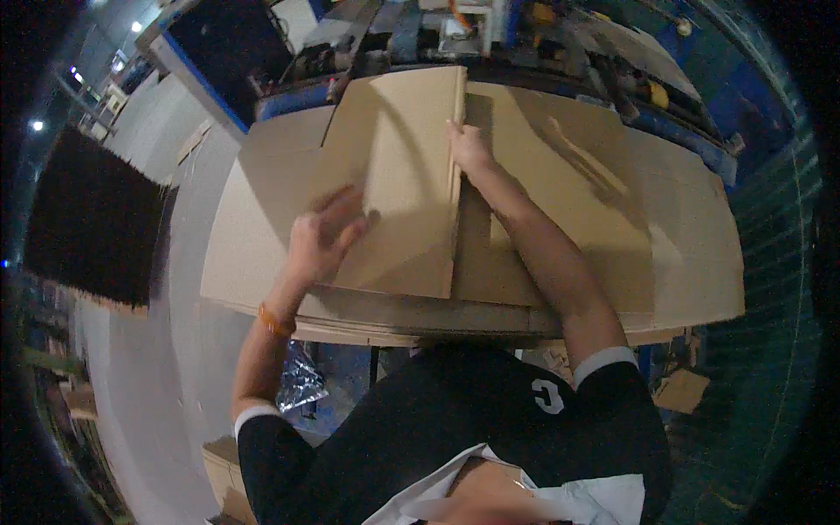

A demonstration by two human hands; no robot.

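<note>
The right edge of the folded cardboard (pixel 407 206) was gripped by the right hand (pixel 472 150). The left hand (pixel 324 241), blurred, was held loosely open over its left part; contact could not be told. The cardboard was supported by flat sheets (pixel 691 236).

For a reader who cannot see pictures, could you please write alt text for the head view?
A person's right hand holds the right edge of a brown cardboard sheet lying on more flat cardboard. The open, blurred left hand is over the sheet's left side, contact unclear. Machinery stands beyond.
</note>
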